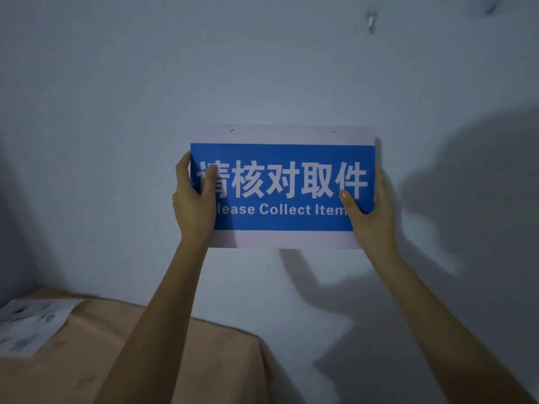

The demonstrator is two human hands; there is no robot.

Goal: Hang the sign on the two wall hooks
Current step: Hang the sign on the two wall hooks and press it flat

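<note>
A rectangular sign (282, 186), white with a blue panel and white lettering, is held upright in front of the pale wall. Two small holes sit near its top edge. My left hand (194, 199) grips its left edge, thumb on the front. My right hand (369, 209) grips its lower right edge, thumb on the blue panel. One wall hook (371, 21) shows high on the wall, above and right of the sign. A second hook (493, 7) shows at the top right corner. The sign hangs well below both hooks.
A brown cardboard box (163, 354) with a white printed label (29, 325) stands at the lower left against the wall. Shadows of my arms and the sign fall on the wall at the right.
</note>
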